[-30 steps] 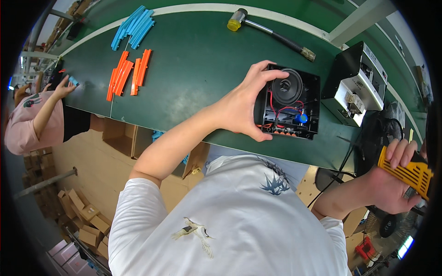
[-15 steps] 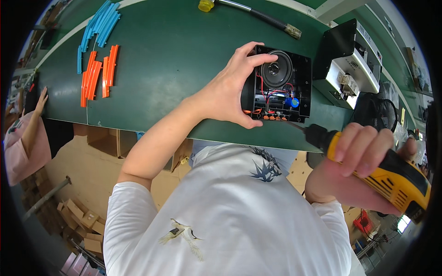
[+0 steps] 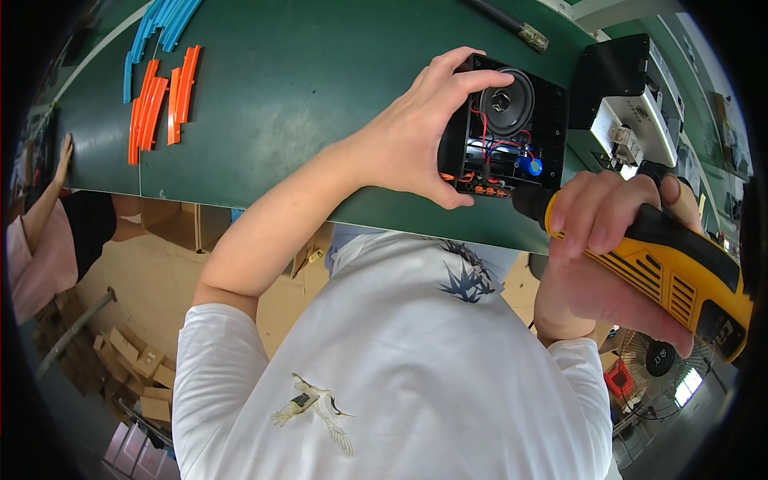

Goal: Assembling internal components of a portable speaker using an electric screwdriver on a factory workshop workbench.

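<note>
A black speaker housing [image 3: 552, 108] lies with its inside up near the front edge of the green table. In it sit a round speaker [image 3: 509, 102], red and blue wires, a small blue cylinder [image 3: 529, 166] and a row of orange parts [image 3: 490, 191] along the near edge. My left hand [image 3: 424, 132] grips the housing from its left side, thumb at the near edge and fingers at the far edge. A yellow and black power screwdriver [image 3: 664, 268] is in my right hand [image 3: 612, 216], its nose at the housing's near right corner. Its bit tip is hidden.
Orange strips [image 3: 146, 108] and blue strips [image 3: 164, 24] lie at the table's far left. A black and silver machine [image 3: 632, 104] stands right of the housing. Behind lies a black-handled tool [image 3: 512, 24]. At the left edge, another person's hand [image 3: 64, 160] rests by the table.
The screwdriver's nose has moved up to the housing's near edge, and its bit no longer shows. My view has shifted a little, while my left hand keeps its hold.
</note>
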Available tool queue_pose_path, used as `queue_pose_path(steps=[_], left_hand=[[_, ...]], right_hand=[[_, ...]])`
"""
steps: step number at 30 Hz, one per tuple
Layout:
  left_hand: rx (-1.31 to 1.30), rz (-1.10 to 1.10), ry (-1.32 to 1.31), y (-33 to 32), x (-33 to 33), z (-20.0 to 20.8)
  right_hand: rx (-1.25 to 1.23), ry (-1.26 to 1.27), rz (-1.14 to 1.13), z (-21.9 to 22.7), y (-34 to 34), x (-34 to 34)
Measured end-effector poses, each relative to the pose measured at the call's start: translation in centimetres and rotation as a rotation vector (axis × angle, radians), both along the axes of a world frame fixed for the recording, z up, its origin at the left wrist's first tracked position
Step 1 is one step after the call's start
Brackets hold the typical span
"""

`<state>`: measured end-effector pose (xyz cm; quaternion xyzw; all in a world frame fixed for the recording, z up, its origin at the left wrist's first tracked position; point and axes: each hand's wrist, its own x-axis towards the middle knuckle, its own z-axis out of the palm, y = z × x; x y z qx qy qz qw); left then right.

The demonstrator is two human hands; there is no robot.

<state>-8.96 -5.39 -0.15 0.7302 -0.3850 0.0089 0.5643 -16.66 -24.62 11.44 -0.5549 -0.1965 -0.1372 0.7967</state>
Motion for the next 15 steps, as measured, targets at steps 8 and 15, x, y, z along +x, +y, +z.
queue_pose_path(steps=[8,15], left_hand=[[-0.002,0.008,0.002,0.0,-0.1,0.1],[0.008,0.021,0.002,0.0,-0.1,0.0]], right_hand=[[-0.02,-0.031,0.014,-0.4,-0.4,0.1],[0.008,0.021,0.099,-0.5,-1.0,0.3]])
